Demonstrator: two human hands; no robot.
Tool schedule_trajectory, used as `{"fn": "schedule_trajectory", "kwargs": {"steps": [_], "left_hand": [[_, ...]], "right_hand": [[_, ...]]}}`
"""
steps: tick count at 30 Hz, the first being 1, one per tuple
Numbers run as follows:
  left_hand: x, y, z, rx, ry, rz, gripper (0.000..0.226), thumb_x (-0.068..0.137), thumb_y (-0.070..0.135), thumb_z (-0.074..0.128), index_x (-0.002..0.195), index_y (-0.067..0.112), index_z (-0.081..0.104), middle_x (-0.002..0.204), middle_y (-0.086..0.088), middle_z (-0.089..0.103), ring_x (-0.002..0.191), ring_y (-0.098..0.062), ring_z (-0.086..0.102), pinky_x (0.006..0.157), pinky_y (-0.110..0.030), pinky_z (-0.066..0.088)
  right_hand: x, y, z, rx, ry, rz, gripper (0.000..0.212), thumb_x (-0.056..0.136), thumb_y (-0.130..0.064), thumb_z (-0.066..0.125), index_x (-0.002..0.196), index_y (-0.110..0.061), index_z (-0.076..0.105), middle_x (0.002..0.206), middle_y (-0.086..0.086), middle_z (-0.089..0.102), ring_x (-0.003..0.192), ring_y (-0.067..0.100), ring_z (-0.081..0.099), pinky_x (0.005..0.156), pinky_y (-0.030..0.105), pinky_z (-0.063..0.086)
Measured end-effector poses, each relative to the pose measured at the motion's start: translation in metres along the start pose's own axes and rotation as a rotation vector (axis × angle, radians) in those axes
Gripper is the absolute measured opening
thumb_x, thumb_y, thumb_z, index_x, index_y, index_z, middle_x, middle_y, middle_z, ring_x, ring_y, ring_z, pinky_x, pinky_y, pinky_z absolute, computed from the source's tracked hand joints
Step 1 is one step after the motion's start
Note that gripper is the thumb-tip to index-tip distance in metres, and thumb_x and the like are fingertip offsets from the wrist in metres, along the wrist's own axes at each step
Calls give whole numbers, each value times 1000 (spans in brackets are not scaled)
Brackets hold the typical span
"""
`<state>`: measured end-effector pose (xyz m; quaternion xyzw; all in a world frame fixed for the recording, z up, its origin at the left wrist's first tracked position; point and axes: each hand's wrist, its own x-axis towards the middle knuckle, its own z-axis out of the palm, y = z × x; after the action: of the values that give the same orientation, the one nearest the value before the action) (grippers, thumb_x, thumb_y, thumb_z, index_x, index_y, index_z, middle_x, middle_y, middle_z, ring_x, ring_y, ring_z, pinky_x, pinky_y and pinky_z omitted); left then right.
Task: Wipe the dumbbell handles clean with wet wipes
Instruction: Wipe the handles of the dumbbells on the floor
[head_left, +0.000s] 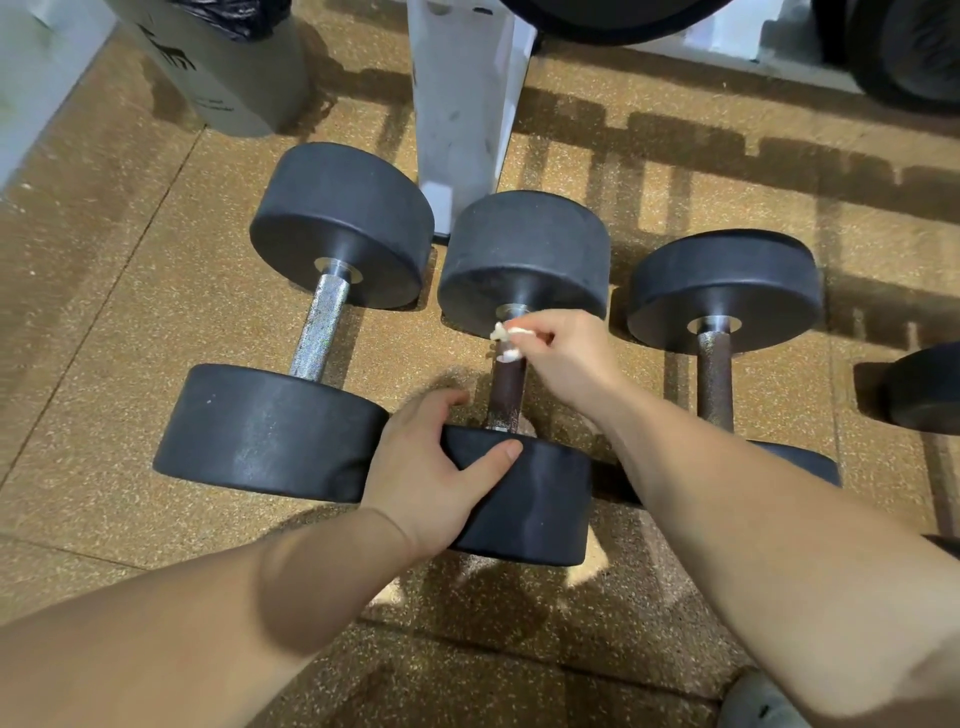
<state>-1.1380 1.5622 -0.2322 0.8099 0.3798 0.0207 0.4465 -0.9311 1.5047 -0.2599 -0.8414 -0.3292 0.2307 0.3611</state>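
Three dumbbells lie side by side on the speckled brown floor (104, 322), with their handles pointing away from the person. The left hand (436, 467) grips the near head of the middle dumbbell (524, 260) – the fingers (441, 402) are curled over its upper edge and the thumb (493, 457) lies on the face toward the camera. The right hand (566, 358) pinches a small crumpled wet wipe (506, 338) between thumb and fingertips and holds it against the far end of the dark handle (506, 389), just below the far head. The left dumbbell (270, 431) is just beside; its near head is at the back of the left hand, and whether they touch I cannot tell. It has a shiny handle (322, 327). The right dumbbell (727, 286) has a dull brownish handle (716, 379) – the right forearm covers part of its near head. Behind the dumbbells stand a white post (462, 104) and a grey bin (223, 73) with a black bag inside.
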Motion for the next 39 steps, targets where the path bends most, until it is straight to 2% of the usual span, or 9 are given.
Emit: {"fn": "schedule_trajectory", "kwargs": {"steps": [3,8,15,19,22,29,32,35,39], "left_hand": [[0,0,0,-1,3,-4,83,68,80,52,137,32,52,136,11,53,129,-12,46,111,-37,39],[0,-1,-2,-24,-4,-1,83,68,79,53,136,30,53,132,10,55,125,-12,49,109,-37,41],[-2,0,-3,-42,0,-22,81,69,78,54,135,32,54,132,13,55,125,-11,49,110,-39,41],[-1,4,-2,11,-13,-10,86,69,79,51,138,28,52,134,8,55,127,-16,48,110,-40,41],[-2,10,2,99,-22,8,90,70,82,46,142,29,48,138,5,53,130,-19,46,111,-41,39],[-7,34,12,146,-99,-29,99,72,81,21,152,25,37,157,0,36,145,-23,28,120,-37,21],[-6,27,10,141,-159,21,84,81,67,31,155,28,32,165,1,21,150,-22,19,122,-36,15],[-6,16,11,183,-184,6,95,79,82,46,158,34,23,169,1,5,154,-22,7,126,-41,8],[-3,13,18,60,-213,-25,97,80,76,62,158,35,21,169,7,6,155,-18,6,126,-48,13]], "right_hand": [[-5,-1,3,-51,20,9,18,92,-31,64,103,-30,78,100,-11,69,90,4,60,81,26,49],[-25,4,-10,60,-469,-41,7,88,-26,73,88,-26,80,76,-7,74,65,3,64,65,27,53],[-1,-5,1,29,95,97,16,92,-28,64,101,-27,77,96,-17,71,85,0,61,78,21,48],[-24,6,-1,17,-138,-117,8,86,-25,73,78,-26,75,74,-13,68,68,1,60,60,23,44],[-24,8,-5,-115,-272,-256,4,83,-24,75,80,-23,78,76,-9,72,73,6,65,66,29,51],[3,16,-20,-176,39,-108,9,89,-25,70,95,-26,76,91,-9,73,83,12,65,78,37,54],[-8,11,-30,-189,-105,-121,14,87,-25,75,100,-23,79,96,-7,75,86,8,67,84,35,54],[-11,5,-38,-302,-306,-211,22,89,-26,71,110,-23,77,97,-2,74,84,11,66,83,36,54],[9,-1,-52,-476,-361,-258,26,97,-20,61,121,-19,73,119,0,71,108,17,63,96,30,47]]}}
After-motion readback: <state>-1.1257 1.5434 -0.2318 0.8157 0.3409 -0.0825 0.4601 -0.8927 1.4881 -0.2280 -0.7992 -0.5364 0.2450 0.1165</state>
